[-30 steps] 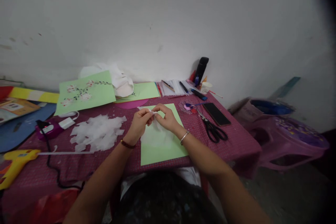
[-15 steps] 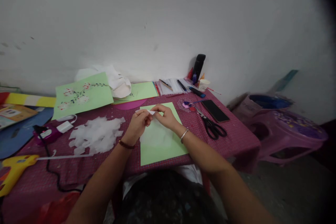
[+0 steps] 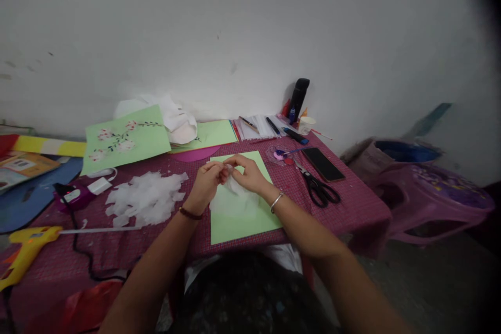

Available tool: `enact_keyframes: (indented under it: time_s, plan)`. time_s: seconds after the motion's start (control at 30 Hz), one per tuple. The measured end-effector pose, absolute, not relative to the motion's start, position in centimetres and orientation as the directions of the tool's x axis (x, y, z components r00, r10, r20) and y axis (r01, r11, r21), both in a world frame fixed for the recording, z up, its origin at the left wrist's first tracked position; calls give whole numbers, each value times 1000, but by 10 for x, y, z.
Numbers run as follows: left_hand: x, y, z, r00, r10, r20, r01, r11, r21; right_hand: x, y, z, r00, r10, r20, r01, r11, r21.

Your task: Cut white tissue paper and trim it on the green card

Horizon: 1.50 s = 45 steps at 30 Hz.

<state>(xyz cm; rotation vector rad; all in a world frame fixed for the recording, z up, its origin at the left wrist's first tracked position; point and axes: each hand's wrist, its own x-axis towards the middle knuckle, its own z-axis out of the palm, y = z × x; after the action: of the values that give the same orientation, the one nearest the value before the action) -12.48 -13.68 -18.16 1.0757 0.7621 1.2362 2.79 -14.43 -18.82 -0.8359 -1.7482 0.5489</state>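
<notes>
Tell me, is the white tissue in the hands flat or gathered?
Gathered: left hand and right hand pinch the white tissue into a bunch over the green sheet.

Black scissors (image 3: 319, 188), phone (image 3: 323, 164), yellow glue gun (image 3: 27, 242), pink stool (image 3: 430, 203)

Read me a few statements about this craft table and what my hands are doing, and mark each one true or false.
1. The left hand and right hand both pinch a white paper piece above the green sheet. True.
2. The scissors are in the right hand. False: they lie on the tablecloth, right of the green sheet.
3. The yellow glue gun lies at the table's left end. True.
4. The pile of white scraps lies right of the green sheet. False: it lies left of it.
</notes>
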Motion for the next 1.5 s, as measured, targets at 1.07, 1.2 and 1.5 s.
enact_keyframes:
  time_s: [1.07,1.2,1.5]
  plan:
    - [-124,-137,-183,403,911,-91,-445,282,850,23,-142,-197,5,819,574,170,565,-807]
    - [-125,-135,-183,414,904,-101,-442,297,846,23,-139,-198,22,840,541,129,535,-835]
    - [-124,-136,-184,353,934,-48,-448,214,868,23,-140,-196,-22,844,536,129,534,-836]
